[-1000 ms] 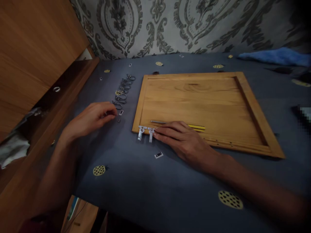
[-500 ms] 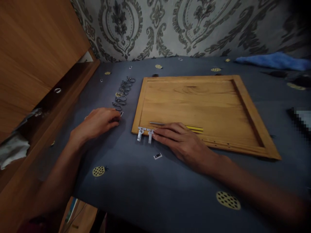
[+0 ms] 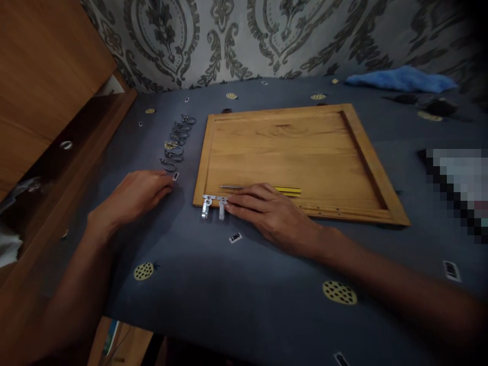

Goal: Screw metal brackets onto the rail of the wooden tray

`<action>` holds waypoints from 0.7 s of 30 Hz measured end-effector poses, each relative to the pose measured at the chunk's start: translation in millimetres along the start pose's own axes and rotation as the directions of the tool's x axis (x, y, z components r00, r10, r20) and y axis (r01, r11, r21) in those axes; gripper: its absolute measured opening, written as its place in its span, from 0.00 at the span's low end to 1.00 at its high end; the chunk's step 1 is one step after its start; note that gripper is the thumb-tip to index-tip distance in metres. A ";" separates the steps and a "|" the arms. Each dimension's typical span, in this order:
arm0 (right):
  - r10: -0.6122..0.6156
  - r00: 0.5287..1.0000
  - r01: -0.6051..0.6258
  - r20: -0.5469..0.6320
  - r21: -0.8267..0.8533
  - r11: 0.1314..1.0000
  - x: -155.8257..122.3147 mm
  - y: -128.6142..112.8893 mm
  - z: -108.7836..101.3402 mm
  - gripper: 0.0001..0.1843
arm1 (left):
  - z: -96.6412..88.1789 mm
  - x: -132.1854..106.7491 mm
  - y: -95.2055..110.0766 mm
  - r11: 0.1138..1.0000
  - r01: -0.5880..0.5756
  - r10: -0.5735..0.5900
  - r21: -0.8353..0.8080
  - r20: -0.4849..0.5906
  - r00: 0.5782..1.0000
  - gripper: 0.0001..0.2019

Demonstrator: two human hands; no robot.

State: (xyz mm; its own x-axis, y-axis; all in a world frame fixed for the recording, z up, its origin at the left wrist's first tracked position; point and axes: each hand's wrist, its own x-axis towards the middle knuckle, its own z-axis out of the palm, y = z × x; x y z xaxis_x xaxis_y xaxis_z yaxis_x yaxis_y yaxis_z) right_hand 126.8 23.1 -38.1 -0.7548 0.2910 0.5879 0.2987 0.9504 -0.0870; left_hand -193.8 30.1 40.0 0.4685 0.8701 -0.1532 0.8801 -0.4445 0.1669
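A framed wooden panel (image 3: pixel 290 152) lies on the dark cloth, with two silver metal hooks (image 3: pixel 206 207) at its near left corner, their curved ends hanging over the edge. My right hand (image 3: pixel 272 213) rests across this edge, fingers stretched out and tips touching the second hook (image 3: pixel 222 208). Behind those fingers, a screwdriver with a yellow handle (image 3: pixel 287 191) lies on the panel, its middle hidden. Left of the panel, my left hand (image 3: pixel 133 197) is on the cloth with curled fingers; whatever is between them is hidden. Several loose hooks (image 3: pixel 176 152) form a row just beyond it.
Wooden furniture with an open shelf (image 3: pixel 125 99) borders the left side. A patterned wall (image 3: pixel 244 40) rises behind. At the back right are a blue cloth (image 3: pixel 400 80) and a dark object (image 3: pixel 438 105). A pixelated object (image 3: pixel 457 178) lies at the right.
The whole view has shifted, so things appear farther left and slightly higher. Both hands keep nearly the same places beside the hooks and panel.
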 end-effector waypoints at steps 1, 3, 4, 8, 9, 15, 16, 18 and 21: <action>0.002 1.000 -0.002 0.006 -0.005 1.000 0.2 -0.2 -0.2 0.16 | -1.1 -0.2 -0.3 0.998 0.011 -0.013 0.059 0.032 0.999 0.15; 0.002 1.000 -0.002 0.014 -0.012 1.000 0.5 -0.3 -0.4 0.17 | -4.3 -0.7 -0.4 0.992 0.034 -0.041 0.118 0.054 0.998 0.16; 0.002 1.000 -0.001 0.014 -0.014 1.000 0.7 -0.3 -0.3 0.17 | -6.4 -1.1 0.3 0.993 0.043 -0.047 0.109 0.036 0.998 0.16; 0.001 1.000 -0.001 0.002 -0.020 1.000 1.4 -0.1 0.4 0.18 | -15.5 -0.9 13.2 0.995 0.003 -0.012 -0.101 -0.089 0.996 0.13; 0.000 1.000 0.000 0.004 -0.017 1.000 1.5 -0.1 0.6 0.18 | -17.4 0.5 19.1 0.984 -0.031 0.010 -0.175 -0.120 0.993 0.12; 0.012 1.000 -0.012 -0.004 -0.013 1.000 2.4 -0.7 1.5 0.18 | -21.2 24.8 55.9 0.928 -0.263 0.246 -0.263 -0.098 0.964 0.15; 0.005 1.000 -0.005 -0.011 -0.017 1.000 2.7 -0.8 1.7 0.18 | -20.7 29.7 59.5 0.927 -0.281 0.271 -0.248 -0.076 0.960 0.15; -0.007 1.000 0.007 -0.026 -0.023 1.000 3.4 -0.9 1.9 0.18 | -19.0 37.8 64.2 0.919 -0.317 0.317 -0.236 -0.036 0.948 0.14; -0.004 1.000 0.003 -0.030 -0.016 1.000 4.3 -1.0 1.1 0.17 | -16.9 45.1 67.0 0.908 -0.347 0.361 -0.236 0.018 0.932 0.14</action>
State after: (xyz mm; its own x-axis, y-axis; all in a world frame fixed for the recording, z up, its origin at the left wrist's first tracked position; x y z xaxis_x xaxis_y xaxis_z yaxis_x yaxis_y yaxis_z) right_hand 122.6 23.5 -36.4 -0.7377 0.2842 0.6125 0.3059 0.9493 -0.0720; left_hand -115.0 43.1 60.8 0.7558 0.6471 -0.1001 0.6183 -0.6550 0.4343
